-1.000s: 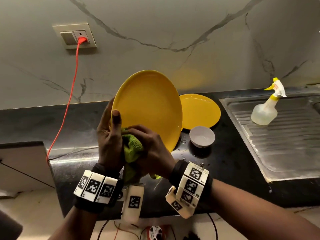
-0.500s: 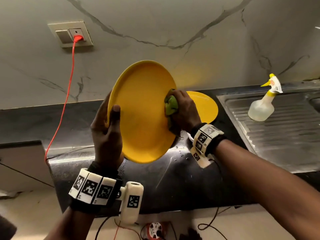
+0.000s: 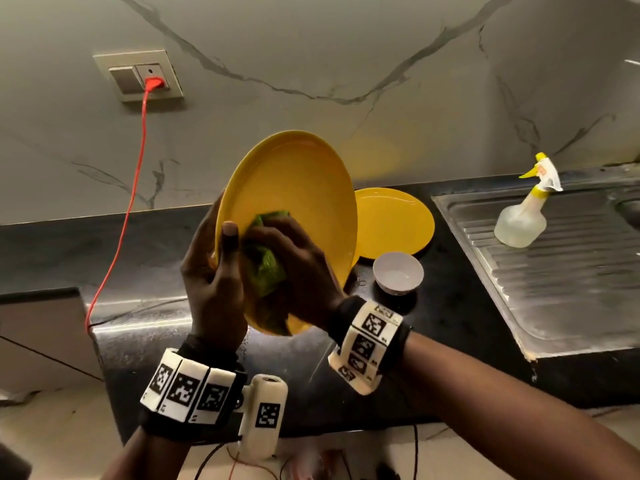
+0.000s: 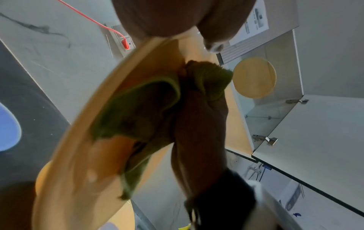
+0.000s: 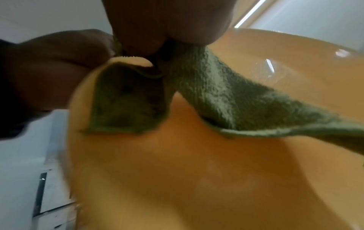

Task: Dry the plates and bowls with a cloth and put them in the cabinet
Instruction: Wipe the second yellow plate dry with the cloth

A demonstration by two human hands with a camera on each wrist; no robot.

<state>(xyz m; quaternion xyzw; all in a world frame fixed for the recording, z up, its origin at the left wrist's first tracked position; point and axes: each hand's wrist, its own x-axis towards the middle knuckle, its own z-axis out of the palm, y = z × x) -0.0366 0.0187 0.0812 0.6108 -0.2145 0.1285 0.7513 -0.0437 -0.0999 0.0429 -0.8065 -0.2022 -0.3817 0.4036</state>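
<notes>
A yellow plate point(image 3: 304, 188) is held tilted on edge above the black counter. My left hand point(image 3: 211, 271) grips its left rim, thumb on the front face. My right hand point(image 3: 298, 271) clutches a bunched green cloth point(image 3: 266, 268) and presses it on the plate's lower face. In the left wrist view the green cloth point(image 4: 138, 109) lies against the plate point(image 4: 78, 140). The right wrist view shows the cloth point(image 5: 226, 101) bunched in my fingers on the plate point(image 5: 197, 171). A second yellow plate point(image 3: 394, 223) and a small white bowl point(image 3: 398, 277) rest on the counter behind.
A steel sink drainboard point(image 3: 554, 265) at right carries a spray bottle point(image 3: 523, 213). A red cable point(image 3: 128, 209) hangs from a wall socket point(image 3: 138, 76) to the counter's left end. An open cabinet point(image 4: 275, 109) with a yellow plate point(image 4: 254, 77) inside shows in the left wrist view.
My right hand swept the cloth from the plate's lower left to its right edge, then back to the lower left by my thumb. The bowl is in view again.
</notes>
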